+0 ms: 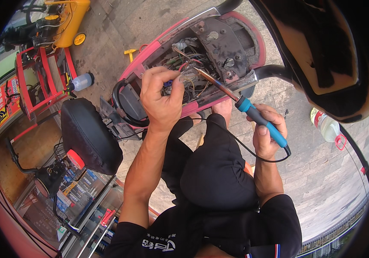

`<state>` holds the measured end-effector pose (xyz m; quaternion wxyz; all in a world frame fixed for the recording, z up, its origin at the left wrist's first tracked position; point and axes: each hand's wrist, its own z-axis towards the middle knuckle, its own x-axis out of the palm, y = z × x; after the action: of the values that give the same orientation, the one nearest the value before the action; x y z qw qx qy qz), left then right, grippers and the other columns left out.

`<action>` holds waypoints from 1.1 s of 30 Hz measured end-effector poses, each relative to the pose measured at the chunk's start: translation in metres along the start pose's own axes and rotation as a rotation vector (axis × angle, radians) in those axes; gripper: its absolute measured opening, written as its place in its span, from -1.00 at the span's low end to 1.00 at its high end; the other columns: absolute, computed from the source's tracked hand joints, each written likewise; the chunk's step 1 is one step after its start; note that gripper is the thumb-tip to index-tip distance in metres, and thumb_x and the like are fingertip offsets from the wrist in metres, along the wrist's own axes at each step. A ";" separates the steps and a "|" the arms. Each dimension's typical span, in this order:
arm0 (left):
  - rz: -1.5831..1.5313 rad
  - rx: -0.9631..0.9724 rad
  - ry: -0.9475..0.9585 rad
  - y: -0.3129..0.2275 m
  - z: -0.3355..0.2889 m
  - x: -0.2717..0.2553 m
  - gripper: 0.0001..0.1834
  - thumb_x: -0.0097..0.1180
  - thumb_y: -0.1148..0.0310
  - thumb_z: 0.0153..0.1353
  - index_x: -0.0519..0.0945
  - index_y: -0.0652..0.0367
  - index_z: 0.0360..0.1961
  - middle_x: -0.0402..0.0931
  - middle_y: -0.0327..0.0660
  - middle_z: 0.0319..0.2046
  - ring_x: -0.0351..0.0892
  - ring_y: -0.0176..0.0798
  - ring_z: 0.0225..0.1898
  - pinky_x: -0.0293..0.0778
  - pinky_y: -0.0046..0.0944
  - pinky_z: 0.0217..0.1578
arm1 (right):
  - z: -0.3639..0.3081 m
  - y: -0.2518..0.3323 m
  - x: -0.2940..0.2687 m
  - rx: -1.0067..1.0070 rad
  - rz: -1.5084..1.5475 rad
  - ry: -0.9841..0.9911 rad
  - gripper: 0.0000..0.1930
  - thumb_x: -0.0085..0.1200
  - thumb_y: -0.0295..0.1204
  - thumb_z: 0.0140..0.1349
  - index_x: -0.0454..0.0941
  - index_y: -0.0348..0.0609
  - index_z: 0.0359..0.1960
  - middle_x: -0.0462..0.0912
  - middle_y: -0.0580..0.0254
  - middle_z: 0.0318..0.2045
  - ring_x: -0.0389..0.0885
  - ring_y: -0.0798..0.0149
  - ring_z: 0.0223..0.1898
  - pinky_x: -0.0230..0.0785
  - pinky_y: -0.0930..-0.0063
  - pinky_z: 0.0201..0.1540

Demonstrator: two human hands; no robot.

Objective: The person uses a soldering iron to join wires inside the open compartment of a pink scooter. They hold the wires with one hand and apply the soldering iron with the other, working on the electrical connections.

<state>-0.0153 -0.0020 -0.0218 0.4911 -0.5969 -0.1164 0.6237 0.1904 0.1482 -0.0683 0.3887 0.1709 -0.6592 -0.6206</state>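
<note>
My right hand point(266, 144) grips a soldering iron point(258, 117) by its blue and grey handle, with the black cord trailing left. The iron's long metal barrel slants up and left, its tip close to my left fingertips. My left hand point(163, 96) is closed in a pinch on what looks like a thin wire, mostly hidden by the fingers. Both hands are over the opened compartment of a red scooter body point(189, 106). Inside lies a tangle of wires point(201, 91) in several colours. Another slim metal piece point(180, 52) rests across the wires.
Left of the scooter body sits a black padded seat point(91, 135). A yellow-handled tool point(129, 52) lies beyond the body. Farther left stand a red metal frame point(42, 86) and a yellow tank point(72, 23). A clear bottle point(327, 127) stands on the paving at right.
</note>
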 end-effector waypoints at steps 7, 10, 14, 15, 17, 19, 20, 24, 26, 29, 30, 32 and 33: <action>-0.095 0.030 -0.004 0.006 0.002 0.002 -0.86 0.27 0.60 0.06 0.61 0.24 -0.32 0.59 -0.11 -0.28 0.59 -0.15 -0.25 0.49 -0.23 -0.18 | 0.002 0.002 0.003 -0.002 0.040 -0.005 -0.69 0.16 -0.33 0.32 0.47 -0.34 -0.07 0.58 -0.24 -0.05 0.65 0.12 -0.18 0.55 0.27 -0.10; -0.145 0.023 0.012 0.006 0.002 0.003 -0.86 0.25 0.62 0.07 0.59 0.25 -0.32 0.61 -0.10 -0.27 0.60 -0.15 -0.24 0.49 -0.24 -0.16 | 0.002 0.003 0.003 -0.015 0.039 -0.006 -0.69 0.16 -0.33 0.32 0.46 -0.34 -0.07 0.58 -0.24 -0.05 0.65 0.13 -0.20 0.55 0.28 -0.12; -0.158 0.029 0.044 0.006 0.002 0.002 -0.86 0.24 0.62 0.07 0.59 0.26 -0.32 0.61 -0.10 -0.27 0.60 -0.15 -0.24 0.50 -0.24 -0.16 | -0.001 0.004 0.002 -0.019 0.030 -0.003 -0.68 0.16 -0.33 0.32 0.46 -0.35 -0.07 0.58 -0.25 -0.05 0.66 0.13 -0.23 0.56 0.28 -0.14; -0.160 0.032 0.048 0.006 0.001 0.002 -0.86 0.24 0.62 0.07 0.59 0.26 -0.32 0.61 -0.09 -0.27 0.61 -0.15 -0.24 0.50 -0.25 -0.17 | -0.001 0.004 0.001 -0.020 0.019 -0.002 -0.68 0.15 -0.32 0.32 0.45 -0.35 -0.07 0.58 -0.25 -0.05 0.66 0.14 -0.23 0.56 0.29 -0.15; -0.166 0.038 0.056 0.007 0.001 0.001 -0.86 0.24 0.62 0.08 0.58 0.27 -0.31 0.62 -0.09 -0.27 0.61 -0.15 -0.25 0.51 -0.25 -0.18 | -0.002 0.004 0.001 -0.005 0.040 0.000 -0.67 0.15 -0.31 0.33 0.45 -0.35 -0.07 0.58 -0.24 -0.06 0.66 0.14 -0.24 0.57 0.29 -0.16; -0.169 0.037 0.061 0.009 0.001 0.001 -0.85 0.24 0.62 0.08 0.58 0.27 -0.30 0.61 -0.09 -0.27 0.60 -0.15 -0.26 0.51 -0.25 -0.18 | -0.003 0.003 0.002 -0.002 0.051 -0.024 -0.66 0.15 -0.30 0.33 0.44 -0.36 -0.06 0.58 -0.24 -0.07 0.66 0.14 -0.24 0.56 0.29 -0.16; -0.174 0.042 0.052 0.010 0.001 0.002 -0.85 0.24 0.62 0.08 0.58 0.27 -0.29 0.61 -0.10 -0.27 0.60 -0.16 -0.26 0.51 -0.26 -0.19 | -0.003 0.002 0.002 0.009 0.076 -0.038 -0.65 0.15 -0.30 0.33 0.43 -0.36 -0.06 0.58 -0.24 -0.07 0.66 0.14 -0.24 0.56 0.29 -0.16; -0.191 -0.013 0.031 0.012 0.000 0.004 -0.85 0.22 0.63 0.10 0.57 0.28 -0.29 0.62 -0.12 -0.29 0.60 -0.21 -0.30 0.51 -0.29 -0.22 | -0.001 0.000 0.003 0.034 0.076 -0.036 -0.64 0.14 -0.28 0.34 0.42 -0.35 -0.05 0.57 -0.24 -0.07 0.66 0.14 -0.24 0.56 0.28 -0.16; -0.196 -0.037 0.023 0.012 -0.001 0.005 -0.86 0.21 0.63 0.10 0.56 0.28 -0.29 0.62 -0.13 -0.31 0.59 -0.24 -0.32 0.51 -0.30 -0.24 | 0.000 -0.002 0.004 0.047 0.086 -0.043 -0.63 0.14 -0.27 0.34 0.42 -0.34 -0.04 0.57 -0.25 -0.07 0.66 0.14 -0.25 0.55 0.28 -0.16; -0.188 -0.036 0.006 0.012 0.000 0.006 -0.86 0.21 0.63 0.10 0.56 0.28 -0.30 0.62 -0.14 -0.33 0.59 -0.27 -0.35 0.52 -0.32 -0.27 | 0.000 -0.004 0.004 0.074 0.120 -0.059 -0.63 0.14 -0.27 0.34 0.41 -0.34 -0.04 0.57 -0.25 -0.08 0.65 0.14 -0.25 0.55 0.28 -0.16; -0.185 -0.038 0.001 0.012 0.000 0.006 -0.86 0.21 0.63 0.09 0.56 0.28 -0.30 0.62 -0.14 -0.33 0.59 -0.28 -0.35 0.52 -0.32 -0.27 | 0.001 -0.004 0.004 0.070 0.120 -0.055 -0.63 0.15 -0.27 0.34 0.41 -0.34 -0.04 0.57 -0.25 -0.08 0.65 0.15 -0.26 0.55 0.28 -0.16; -0.184 -0.047 -0.008 0.012 0.000 0.007 -0.86 0.22 0.63 0.09 0.56 0.28 -0.30 0.62 -0.15 -0.34 0.59 -0.28 -0.36 0.52 -0.32 -0.28 | 0.001 -0.005 0.003 0.081 0.135 -0.062 -0.63 0.15 -0.27 0.34 0.41 -0.34 -0.04 0.57 -0.25 -0.08 0.65 0.15 -0.26 0.55 0.28 -0.15; -0.186 -0.052 -0.011 0.012 0.000 0.007 -0.86 0.22 0.63 0.09 0.56 0.28 -0.31 0.62 -0.15 -0.34 0.59 -0.29 -0.36 0.52 -0.32 -0.28 | 0.001 -0.005 0.003 0.076 0.134 -0.057 -0.63 0.15 -0.27 0.34 0.41 -0.34 -0.04 0.57 -0.25 -0.08 0.65 0.15 -0.26 0.55 0.28 -0.15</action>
<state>-0.0197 -0.0021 -0.0351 0.5305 -0.5928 -0.1903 0.5752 0.1864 0.1457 -0.0726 0.4037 0.1231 -0.7030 -0.5725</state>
